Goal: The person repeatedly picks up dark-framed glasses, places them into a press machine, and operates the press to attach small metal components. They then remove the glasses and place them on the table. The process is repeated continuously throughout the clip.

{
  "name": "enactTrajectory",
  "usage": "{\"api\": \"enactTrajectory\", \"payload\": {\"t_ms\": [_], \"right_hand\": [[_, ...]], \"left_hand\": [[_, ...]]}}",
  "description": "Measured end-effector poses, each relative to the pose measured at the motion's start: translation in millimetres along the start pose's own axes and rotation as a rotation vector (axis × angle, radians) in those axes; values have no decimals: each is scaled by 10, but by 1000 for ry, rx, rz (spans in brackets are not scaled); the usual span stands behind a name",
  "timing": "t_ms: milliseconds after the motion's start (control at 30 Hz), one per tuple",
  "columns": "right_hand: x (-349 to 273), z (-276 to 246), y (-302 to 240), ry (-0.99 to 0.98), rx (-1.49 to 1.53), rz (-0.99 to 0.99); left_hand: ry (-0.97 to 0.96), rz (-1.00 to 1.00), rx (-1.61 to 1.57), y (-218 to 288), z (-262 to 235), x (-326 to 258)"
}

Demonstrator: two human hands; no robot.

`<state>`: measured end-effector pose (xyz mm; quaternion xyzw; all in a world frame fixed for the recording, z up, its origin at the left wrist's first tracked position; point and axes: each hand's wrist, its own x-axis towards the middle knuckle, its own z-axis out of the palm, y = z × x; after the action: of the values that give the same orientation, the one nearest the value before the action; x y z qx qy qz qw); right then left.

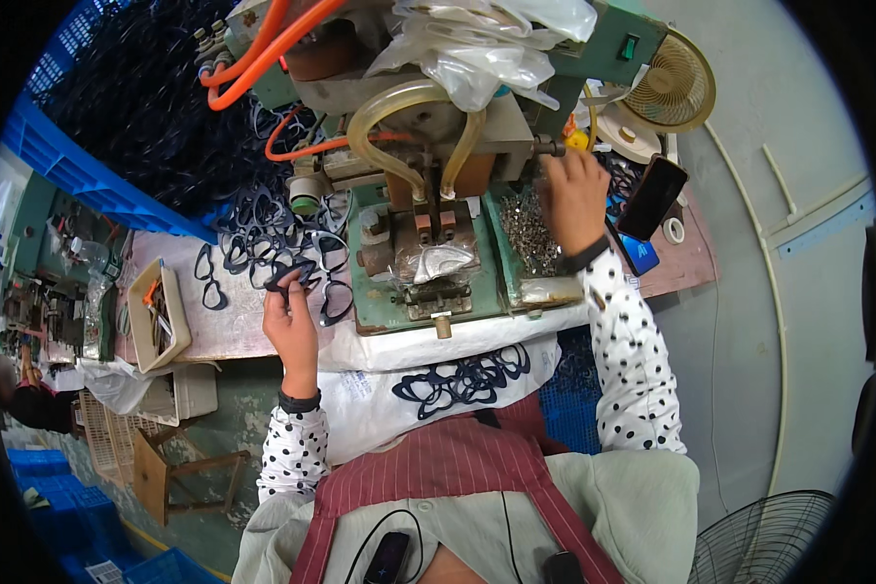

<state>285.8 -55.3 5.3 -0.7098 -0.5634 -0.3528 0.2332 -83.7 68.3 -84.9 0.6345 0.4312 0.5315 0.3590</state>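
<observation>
Two hands busy: our left hand (pixel 292 326) pinches a frame (pixel 290 273) off the pile, right hand (pixel 572 200) clenched, picking in the tray of metal bits (pixel 528 232).

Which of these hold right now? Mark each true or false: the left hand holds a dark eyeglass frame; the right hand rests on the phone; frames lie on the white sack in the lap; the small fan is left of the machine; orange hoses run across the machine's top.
1. The left hand holds a dark eyeglass frame. True.
2. The right hand rests on the phone. False: it is over the tray of small metal parts; the phone stands beside it, untouched.
3. Frames lie on the white sack. True: a dark bunch lies there.
4. The small fan is left of the machine. False: it is to the right.
5. Orange hoses run across the machine's top. True.
</observation>
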Motion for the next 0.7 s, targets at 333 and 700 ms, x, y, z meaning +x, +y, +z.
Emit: {"api": "enactTrajectory", "payload": {"t_ms": [333,700], "right_hand": [[-756,43,-164,-305,261,-45],[-1061,-167,-248,-287,139,456]], "left_hand": [[-76,865,209,932,175,-119],[-637,1125,-95,1273,538,-284]]}}
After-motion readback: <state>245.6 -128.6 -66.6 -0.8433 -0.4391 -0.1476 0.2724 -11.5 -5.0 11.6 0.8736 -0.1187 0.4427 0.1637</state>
